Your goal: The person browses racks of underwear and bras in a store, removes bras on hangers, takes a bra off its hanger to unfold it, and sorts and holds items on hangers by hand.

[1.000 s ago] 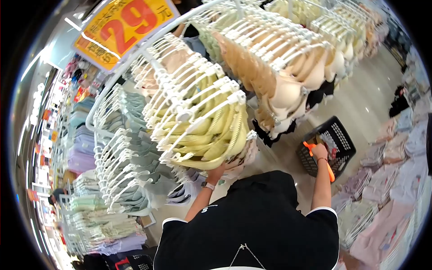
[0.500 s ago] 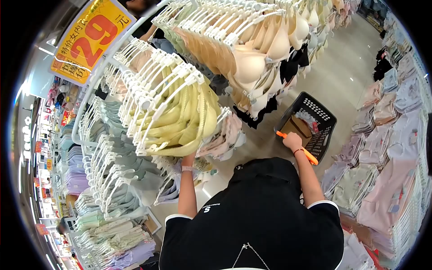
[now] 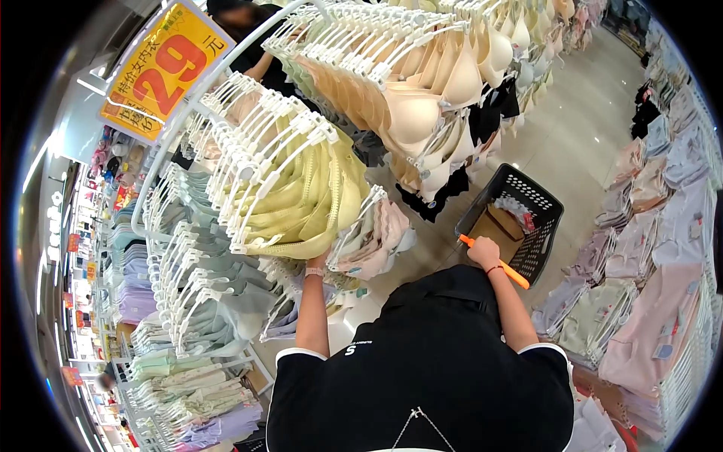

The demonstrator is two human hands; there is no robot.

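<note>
My left hand reaches up beneath a bunch of pale yellow bras on white hangers. The fabric hides its fingers, so its grip does not show. Just to the right of it hang pink bras. My right hand is closed around the orange handle of a black shopping basket. Inside that perforated basket lie a brown cardboard piece and a clear plastic-wrapped item.
Beige bras hang on the rack above. A yellow price sign is at upper left. Grey-green garments fill the left rack. Pink and lilac clothes line the right side. Another person stands behind the rack.
The view has shifted slightly, and more of the other person shows at the top. The basket and my right hand sit a little lower in view. Both hands keep their places.
</note>
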